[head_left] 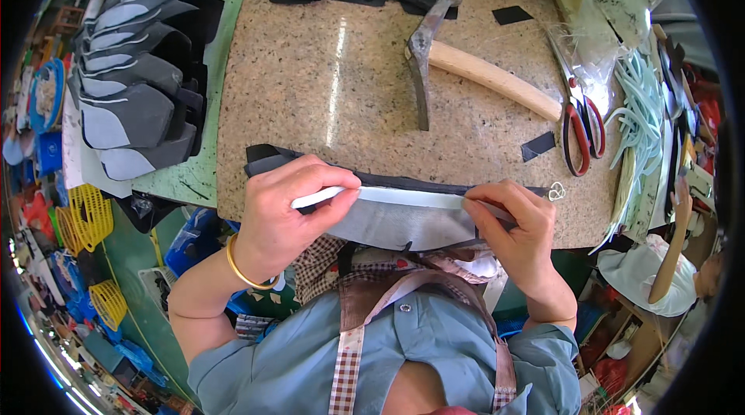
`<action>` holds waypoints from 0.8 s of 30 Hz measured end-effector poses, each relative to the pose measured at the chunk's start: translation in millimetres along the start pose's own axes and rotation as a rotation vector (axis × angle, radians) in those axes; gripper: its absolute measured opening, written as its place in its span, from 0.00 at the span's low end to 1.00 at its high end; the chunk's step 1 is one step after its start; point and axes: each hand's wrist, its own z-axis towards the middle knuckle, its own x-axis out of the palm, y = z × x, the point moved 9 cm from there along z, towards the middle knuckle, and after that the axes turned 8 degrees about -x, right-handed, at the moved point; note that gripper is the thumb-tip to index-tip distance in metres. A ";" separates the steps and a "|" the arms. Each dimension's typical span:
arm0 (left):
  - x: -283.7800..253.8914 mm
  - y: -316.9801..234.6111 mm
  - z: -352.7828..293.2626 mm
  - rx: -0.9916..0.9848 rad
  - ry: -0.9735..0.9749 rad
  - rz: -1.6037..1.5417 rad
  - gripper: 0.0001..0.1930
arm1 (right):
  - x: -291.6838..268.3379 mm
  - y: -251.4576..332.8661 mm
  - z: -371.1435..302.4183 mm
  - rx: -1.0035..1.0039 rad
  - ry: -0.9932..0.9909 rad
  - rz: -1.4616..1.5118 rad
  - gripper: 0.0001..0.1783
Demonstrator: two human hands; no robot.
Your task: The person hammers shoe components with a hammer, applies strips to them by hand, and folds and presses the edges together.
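Along the near edge of the speckled tabletop [283, 65]: white strip [411, 197] set lengthwise beside the dark far border of the curved grey panel [411, 226], between both hands. Left hand [272, 209]: thumb and fingers together, clamped on the strip, with a free tail projecting back toward the palm. Right hand [528, 222]: thumb and forefinger pinched at the strip's other visible end; cannot tell whether also gripping the panel beneath.

Risks, as judged:
1. Possible drift of the strip off the panel's curve. Likely cause: a straight pull, or uneven tension between the two pinches.
2. Possible pucker at mid-span, with no finger pressing there.
3. Possible slip of the panel toward the body, being so near the tabletop's edge.
4. Possible snag on the white thread loops [556, 191], just beside the right hand.
5. Possible bump from the black scrap [538, 146], if dragged under the panel.

Low concern: hammer [494, 79] and scissors [574, 116], both clear of the fingers.
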 end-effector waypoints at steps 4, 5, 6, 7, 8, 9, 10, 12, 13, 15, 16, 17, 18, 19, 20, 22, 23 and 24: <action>6.9 0.4 3.0 0.059 -0.013 0.008 0.07 | -2.1 3.0 3.3 -0.007 -0.051 -0.145 0.08; 10.0 -4.8 0.8 0.134 -0.022 0.194 0.09 | -1.6 4.1 3.3 -0.008 -0.034 -0.236 0.08; 15.9 -10.0 -2.2 0.212 -0.030 0.374 0.10 | -1.9 3.6 0.9 0.008 -0.035 -0.251 0.08; 18.1 -6.1 -4.9 0.132 -0.005 0.382 0.18 | -4.7 5.7 -2.8 -0.002 -0.076 -0.253 0.08; 17.2 -6.1 -0.9 0.138 0.005 0.362 0.18 | -8.2 7.2 -7.3 -0.013 -0.118 -0.256 0.09; 20.8 -18.2 -1.2 0.309 0.015 0.457 0.21 | -17.9 7.3 -14.1 -0.023 -0.205 -0.238 0.09; 26.1 -27.6 -4.7 0.480 0.019 0.551 0.25 | -20.7 4.3 -21.4 -0.011 -0.210 -0.255 0.09; 28.1 -24.7 -6.0 0.483 0.055 0.552 0.29 | -31.7 -7.7 -37.4 0.094 -0.304 -0.225 0.09; 27.6 -24.8 -5.2 0.477 0.073 0.555 0.29 | -30.9 -7.9 -37.9 0.099 -0.308 -0.226 0.09; 29.5 -23.8 -4.7 0.476 0.097 0.554 0.28 | -30.8 -5.1 -32.0 0.074 -0.302 -0.263 0.09; 29.9 -22.6 -4.4 0.472 0.099 0.554 0.29 | -30.3 -1.7 -28.7 0.038 -0.293 -0.292 0.09; 30.2 -21.6 -3.6 0.468 0.101 0.556 0.29 | -30.6 -1.7 -27.9 0.046 -0.289 -0.302 0.09; 30.7 -22.0 -3.9 0.466 0.101 0.555 0.29 | -31.2 -2.7 -27.2 0.047 -0.287 -0.302 0.09; 31.8 -22.5 -3.7 0.461 0.108 0.560 0.29 | -32.4 -4.3 -26.8 0.055 -0.289 -0.300 0.09; 32.8 -22.7 -2.7 0.458 0.116 0.564 0.28 | -33.5 -6.0 -26.2 0.064 -0.292 -0.297 0.09; 33.4 -24.2 -1.9 0.460 0.115 0.559 0.28 | -34.0 -10.1 -26.0 0.087 -0.291 -0.305 0.09; 33.3 -25.5 -1.2 0.463 0.112 0.555 0.28 | -34.8 -13.1 -25.3 0.107 -0.292 -0.312 0.10; 32.3 -27.1 -1.8 0.459 0.112 0.555 0.28 | -37.7 -11.7 -20.3 0.108 -0.288 -0.310 0.10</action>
